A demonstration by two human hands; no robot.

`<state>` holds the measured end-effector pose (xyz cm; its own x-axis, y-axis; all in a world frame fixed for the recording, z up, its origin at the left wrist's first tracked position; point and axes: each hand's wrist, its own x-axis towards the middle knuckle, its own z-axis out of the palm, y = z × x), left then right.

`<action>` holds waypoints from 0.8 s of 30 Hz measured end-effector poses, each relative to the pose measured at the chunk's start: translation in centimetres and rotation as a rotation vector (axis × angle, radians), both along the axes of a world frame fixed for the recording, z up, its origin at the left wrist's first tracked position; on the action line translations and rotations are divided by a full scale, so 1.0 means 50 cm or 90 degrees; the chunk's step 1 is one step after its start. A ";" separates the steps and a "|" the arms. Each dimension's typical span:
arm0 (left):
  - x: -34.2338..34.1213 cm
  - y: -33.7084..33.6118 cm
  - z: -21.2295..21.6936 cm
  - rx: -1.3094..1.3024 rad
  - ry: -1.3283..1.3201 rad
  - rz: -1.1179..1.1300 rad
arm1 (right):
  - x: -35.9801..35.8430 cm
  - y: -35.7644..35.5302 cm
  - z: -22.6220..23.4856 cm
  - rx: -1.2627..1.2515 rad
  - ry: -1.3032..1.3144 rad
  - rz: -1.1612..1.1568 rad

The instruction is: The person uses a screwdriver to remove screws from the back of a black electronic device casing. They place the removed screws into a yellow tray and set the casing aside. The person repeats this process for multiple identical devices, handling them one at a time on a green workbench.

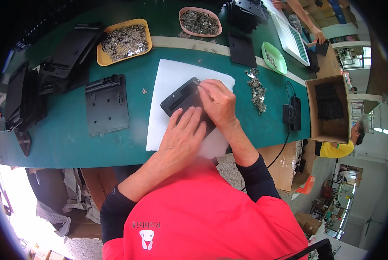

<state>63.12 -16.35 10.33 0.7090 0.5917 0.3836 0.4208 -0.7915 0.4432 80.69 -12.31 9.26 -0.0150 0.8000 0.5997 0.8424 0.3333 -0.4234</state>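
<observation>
A black plastic panel (186, 96) lies tilted on a white foam sheet (168, 71) in front of me. My left hand (183, 134) rests flat on the panel's near part, fingers stretched out over it. At the panel's far right corner, my right hand (220, 102) has its thumb and forefinger pinched together; whatever is between the fingertips is too small to make out. Another black panel (108, 106), with small posts and a round recess along its far edge, lies on the green table to the left.
Small metal parts fill a yellow tray (148, 43), a pink tray (220, 30) and a green bowl (282, 65); more lie in a loose pile (257, 91). Black panels are stacked at left (72, 52). A black adapter (292, 113) and a cardboard box (328, 138) stand right. Other people are beyond.
</observation>
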 end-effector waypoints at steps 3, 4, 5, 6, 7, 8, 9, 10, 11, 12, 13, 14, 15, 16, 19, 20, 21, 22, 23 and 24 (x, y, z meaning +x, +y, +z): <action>-0.001 0.000 -0.005 0.005 -0.004 0.002 | 0.004 -0.001 -0.002 -0.014 0.013 -0.010; 0.000 -0.001 -0.009 0.000 -0.014 0.006 | 0.004 -0.001 -0.004 -0.009 0.013 -0.008; 0.002 -0.001 -0.013 -0.004 -0.024 0.010 | 0.004 0.000 -0.007 -0.004 0.012 -0.007; 0.002 -0.001 -0.016 -0.008 -0.035 0.014 | 0.003 0.001 -0.009 0.002 0.012 -0.005; 0.002 -0.001 -0.017 -0.009 -0.036 0.014 | 0.003 0.002 -0.010 0.008 0.002 0.001; 0.002 -0.001 -0.017 -0.009 -0.036 0.013 | 0.004 0.003 -0.011 0.015 -0.006 0.006; 0.002 -0.001 -0.017 -0.010 -0.036 0.012 | 0.004 0.003 -0.013 0.022 -0.015 0.011; 0.001 -0.001 -0.015 -0.007 -0.030 0.009 | 0.005 0.002 -0.014 0.025 -0.022 0.014; 0.000 0.000 -0.011 -0.004 -0.022 0.008 | 0.005 0.002 -0.016 0.027 -0.027 0.017; -0.001 0.000 -0.009 -0.001 -0.014 0.007 | 0.005 0.002 -0.017 0.030 -0.032 0.021; -0.001 0.001 -0.009 -0.001 -0.018 0.010 | 0.004 0.003 -0.016 0.028 -0.037 0.020; 0.000 0.001 -0.009 -0.002 -0.022 0.012 | 0.003 0.005 -0.014 0.026 -0.044 0.019; 0.001 0.001 -0.010 -0.003 -0.025 0.013 | 0.001 0.007 -0.011 0.024 -0.050 0.017; 0.002 0.000 -0.010 -0.004 -0.027 0.015 | -0.001 0.006 -0.009 0.020 -0.060 0.014; 0.003 0.001 -0.011 -0.002 -0.032 0.023 | -0.008 0.006 0.000 0.009 -0.091 0.006; 0.004 0.000 -0.013 -0.002 -0.035 0.023 | -0.010 0.003 0.004 0.000 -0.103 0.001; 0.004 0.000 -0.013 -0.001 -0.038 0.024 | -0.012 0.001 0.006 -0.008 -0.114 -0.004; 0.004 0.000 -0.013 -0.001 -0.038 0.023 | -0.015 0.000 0.006 -0.003 -0.118 -0.010; 0.004 0.000 -0.012 -0.001 -0.038 0.023 | -0.019 0.000 0.005 0.001 -0.123 -0.017; 0.003 0.000 -0.011 0.000 -0.039 0.022 | -0.022 0.000 0.005 0.005 -0.127 -0.024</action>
